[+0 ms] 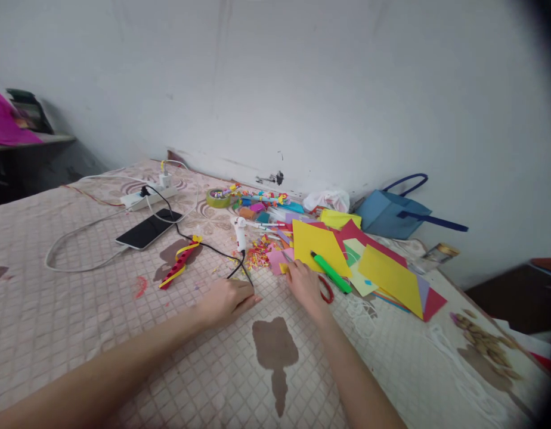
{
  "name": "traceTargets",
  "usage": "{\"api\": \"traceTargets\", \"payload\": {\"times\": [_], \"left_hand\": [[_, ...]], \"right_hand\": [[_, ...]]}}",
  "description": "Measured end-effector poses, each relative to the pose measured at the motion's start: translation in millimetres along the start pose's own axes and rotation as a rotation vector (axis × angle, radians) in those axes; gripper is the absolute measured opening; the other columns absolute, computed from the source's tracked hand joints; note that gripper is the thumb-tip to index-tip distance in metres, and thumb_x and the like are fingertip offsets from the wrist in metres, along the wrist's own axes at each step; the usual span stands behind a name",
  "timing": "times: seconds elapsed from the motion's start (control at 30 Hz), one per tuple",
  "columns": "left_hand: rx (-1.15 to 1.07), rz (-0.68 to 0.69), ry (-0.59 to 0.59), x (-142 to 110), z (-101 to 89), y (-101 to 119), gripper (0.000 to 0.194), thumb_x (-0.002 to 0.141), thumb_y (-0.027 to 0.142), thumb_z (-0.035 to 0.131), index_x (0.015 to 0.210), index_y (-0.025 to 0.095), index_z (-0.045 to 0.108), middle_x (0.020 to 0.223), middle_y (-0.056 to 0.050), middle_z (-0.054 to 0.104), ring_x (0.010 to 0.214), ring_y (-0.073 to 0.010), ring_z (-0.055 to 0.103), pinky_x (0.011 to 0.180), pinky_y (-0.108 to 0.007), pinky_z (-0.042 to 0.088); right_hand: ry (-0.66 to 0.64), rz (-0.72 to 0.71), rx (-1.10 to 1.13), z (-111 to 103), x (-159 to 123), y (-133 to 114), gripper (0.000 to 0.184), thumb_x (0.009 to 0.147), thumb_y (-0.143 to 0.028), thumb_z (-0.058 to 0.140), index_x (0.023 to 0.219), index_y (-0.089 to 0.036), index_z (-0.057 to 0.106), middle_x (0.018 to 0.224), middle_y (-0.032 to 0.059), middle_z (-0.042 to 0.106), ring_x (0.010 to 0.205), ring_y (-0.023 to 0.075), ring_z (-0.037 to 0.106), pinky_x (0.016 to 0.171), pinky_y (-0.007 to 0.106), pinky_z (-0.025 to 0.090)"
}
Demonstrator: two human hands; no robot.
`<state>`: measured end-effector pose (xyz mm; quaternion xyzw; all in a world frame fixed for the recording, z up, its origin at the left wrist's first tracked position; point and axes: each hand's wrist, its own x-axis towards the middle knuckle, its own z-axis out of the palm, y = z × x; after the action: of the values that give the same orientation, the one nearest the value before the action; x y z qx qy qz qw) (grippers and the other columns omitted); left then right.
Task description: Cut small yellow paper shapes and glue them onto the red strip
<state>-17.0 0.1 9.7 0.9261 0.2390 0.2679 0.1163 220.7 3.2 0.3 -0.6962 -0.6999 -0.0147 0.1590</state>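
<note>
My left hand (231, 301) rests on the quilted table cover with its fingers curled; whatever it may hold is hidden. Right behind it runs the black cord of a white glue gun (240, 235), which stands upright. My right hand (303, 281) is closed over the middle of a pair of scissors, whose red handle (326, 289) shows beside the wrist and whose blades reach past the fingers. Near the fingertips lie pink paper (278, 261) and a small yellow piece (283, 269). A green cutter knife (331, 273) lies on yellow paper (318, 241) to the right.
A red-and-yellow paper craft (181, 262), a phone (150, 229) and a power strip (150, 196) lie left. Paper scraps (260, 253) and tape (217, 198) sit farther back. Coloured sheets (392, 274), white string (361, 316) and a blue bag (389, 214) are on the right.
</note>
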Motion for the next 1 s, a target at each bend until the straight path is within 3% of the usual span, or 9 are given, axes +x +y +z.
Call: {"api": "traceTargets", "payload": {"times": [0.17, 0.27, 0.37, 0.47, 0.57, 0.67, 0.77, 0.9, 1.0], "left_hand": [[-0.053, -0.038, 0.016, -2, -0.3, 1, 0.036, 0.093, 0.031, 0.034, 0.065, 0.016, 0.051, 0.061, 0.0, 0.052, 0.057, -0.0109, 0.051, 0.054, -0.022, 0.035], [-0.176, -0.173, 0.072, 1, -2.1, 4, 0.028, 0.091, 0.03, 0.037, 0.074, 0.016, 0.054, 0.068, -0.001, 0.056, 0.059, -0.0104, 0.052, 0.055, -0.021, 0.038], [-0.391, -0.349, 0.2, 12, -0.5, 5, 0.015, 0.087, 0.029, 0.046, 0.087, 0.017, 0.056, 0.077, -0.002, 0.06, 0.063, -0.0112, 0.054, 0.056, -0.021, 0.041], [-0.649, -0.481, 0.26, 29, 4.5, 2, 0.021, 0.081, 0.032, 0.054, 0.093, 0.016, 0.055, 0.08, -0.003, 0.062, 0.066, -0.0125, 0.055, 0.056, -0.022, 0.042], [-0.913, -0.601, 0.203, 40, 8.8, -4, 0.024, 0.074, 0.037, 0.06, 0.077, 0.013, 0.055, 0.063, 0.001, 0.055, 0.052, -0.0097, 0.05, 0.048, -0.021, 0.038], [-0.997, -0.631, 0.174, 40, 9.7, -9, 0.027, 0.072, 0.039, 0.06, 0.068, 0.014, 0.052, 0.054, 0.004, 0.05, 0.043, -0.0069, 0.044, 0.044, -0.019, 0.035], [-1.052, -0.652, 0.173, 33, 8.2, -11, 0.027, 0.072, 0.04, 0.06, 0.067, 0.014, 0.05, 0.051, 0.005, 0.049, 0.041, -0.0064, 0.044, 0.042, -0.018, 0.033], [-1.088, -0.654, 0.159, 28, 6.3, -7, 0.026, 0.073, 0.038, 0.06, 0.07, 0.014, 0.05, 0.052, 0.004, 0.052, 0.044, -0.0074, 0.048, 0.044, -0.018, 0.035], [-1.143, -0.615, 0.241, 27, 6.0, -3, 0.024, 0.08, 0.036, 0.052, 0.093, 0.016, 0.048, 0.065, 0.002, 0.057, 0.053, -0.0103, 0.055, 0.05, -0.021, 0.043]], "right_hand": [[0.109, 0.067, 0.294, 2, 8, 7, 0.013, 0.081, -0.017, 0.048, 0.084, -0.017, 0.06, 0.091, 0.0106, 0.06, 0.086, 0.0232, 0.058, 0.072, 0.032, 0.043], [0.139, 0.104, 0.559, 1, 9, 5, 0.017, 0.084, -0.028, 0.043, 0.084, -0.017, 0.056, 0.076, 0.0049, 0.059, 0.067, 0.0172, 0.057, 0.058, 0.027, 0.045], [0.08, 0.108, 0.831, 1, 4, -10, 0.021, 0.083, -0.036, 0.044, 0.084, -0.017, 0.054, 0.057, -0.0033, 0.05, 0.046, 0.0113, 0.048, 0.042, 0.021, 0.039], [0.004, 0.092, 1.041, 1, -6, -31, 0.02, 0.08, -0.038, 0.051, 0.083, -0.018, 0.053, 0.055, -0.0053, 0.047, 0.041, 0.0085, 0.043, 0.037, 0.018, 0.034], [-0.049, 0.075, 1.178, 0, -15, -49, 0.018, 0.079, -0.035, 0.054, 0.085, -0.018, 0.054, 0.057, -0.0054, 0.048, 0.041, 0.0075, 0.043, 0.036, 0.017, 0.033], [-0.052, 0.064, 1.261, -3, -22, -56, 0.02, 0.082, -0.032, 0.05, 0.1, -0.021, 0.05, 0.061, -0.0054, 0.051, 0.042, 0.0085, 0.046, 0.038, 0.018, 0.037], [0.006, -0.027, 1.242, -3, -25, -57, 0.026, 0.082, -0.024, 0.049, 0.108, -0.023, 0.047, 0.08, -0.0002, 0.058, 0.059, 0.0113, 0.056, 0.049, 0.021, 0.044], [0.09, -0.178, 1.084, 2, -27, -56, 0.016, 0.079, -0.018, 0.052, 0.093, -0.02, 0.059, 0.093, 0.0047, 0.06, 0.085, 0.0169, 0.058, 0.07, 0.027, 0.048], [0.125, -0.124, 1.07, 9, -28, -55, 0.01, 0.079, -0.021, 0.056, 0.087, -0.019, 0.06, 0.087, 0.0039, 0.06, 0.082, 0.0176, 0.058, 0.072, 0.029, 0.048]]}}
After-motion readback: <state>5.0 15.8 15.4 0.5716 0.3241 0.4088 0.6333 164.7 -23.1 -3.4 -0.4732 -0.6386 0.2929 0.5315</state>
